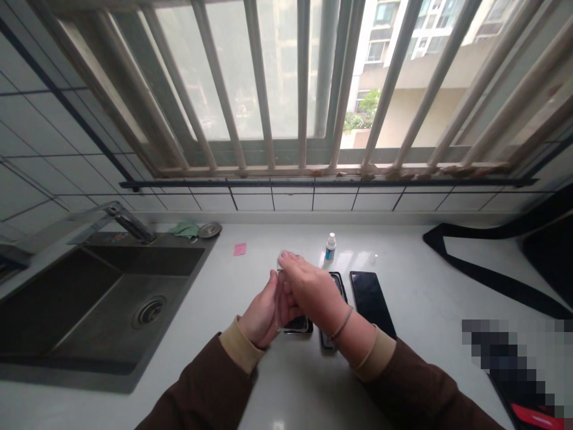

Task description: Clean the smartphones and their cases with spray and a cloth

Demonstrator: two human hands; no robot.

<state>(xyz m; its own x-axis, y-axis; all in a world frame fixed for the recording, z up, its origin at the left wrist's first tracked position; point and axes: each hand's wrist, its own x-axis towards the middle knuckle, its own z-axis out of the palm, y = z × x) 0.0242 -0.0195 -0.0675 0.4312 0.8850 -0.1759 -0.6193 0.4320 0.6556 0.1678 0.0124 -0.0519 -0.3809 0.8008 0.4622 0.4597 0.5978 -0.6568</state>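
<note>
A braced, two-sided hold

The left hand [263, 310] closes around the left side of a transparent, rectangular plastic phone case [282, 307], apparently bracing it above the glossy white surface [407, 269]. The right hand [313, 289] arches over the case's top, seemingly steadying it; whether its fingertips pinch, one cannot tell. A flat black phone [372, 301] and a small white, blue-labelled bottle [330, 248] sit nearby, presumably for easy reach.
</note>
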